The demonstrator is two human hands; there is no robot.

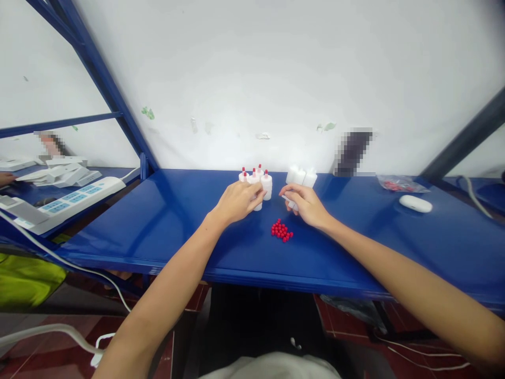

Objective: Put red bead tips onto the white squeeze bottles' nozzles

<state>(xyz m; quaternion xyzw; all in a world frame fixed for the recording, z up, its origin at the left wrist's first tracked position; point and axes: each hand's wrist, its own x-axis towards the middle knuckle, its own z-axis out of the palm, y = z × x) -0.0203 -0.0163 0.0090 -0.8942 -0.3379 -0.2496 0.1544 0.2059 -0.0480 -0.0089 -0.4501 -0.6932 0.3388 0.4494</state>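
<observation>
- Nearest, the blue table's front edge [260, 275] runs across the view; both forearms pass over it, well apart, with blue tabletop [236, 251] showing between them.
- Past that edge, a loose cluster of small red caps [280, 230] lies between the forearms, set back from the edge and just in front of the hands.
- The right hand [305, 204] is raised behind and to the right of the caps, fingers curled and pinching a small white bottle [292, 203], which is tilted and partly hidden by them.
- The left hand [239, 201] is beside the capped group, thumb and fingers drawn toward each other over a front bottle [258, 206]; its top is covered, so I cannot tell whether they grip it.
- A gap of tabletop separates the two hands.
- Just beyond the left hand, white bottles with red tips [266, 185] stand upright, close together.
- Behind the right hand, a group of plain white bottles [309, 178] stands near the back edge.
- To the right, beyond a broad stretch of tabletop, lie a white oval object [415, 203] and, farther back, a clear bag with red pieces [402, 184].
- To the left, tabletop reaches to the blue frame [112, 102].
- Farthest, the white wall [244, 68] rises behind the table's back edge.
</observation>
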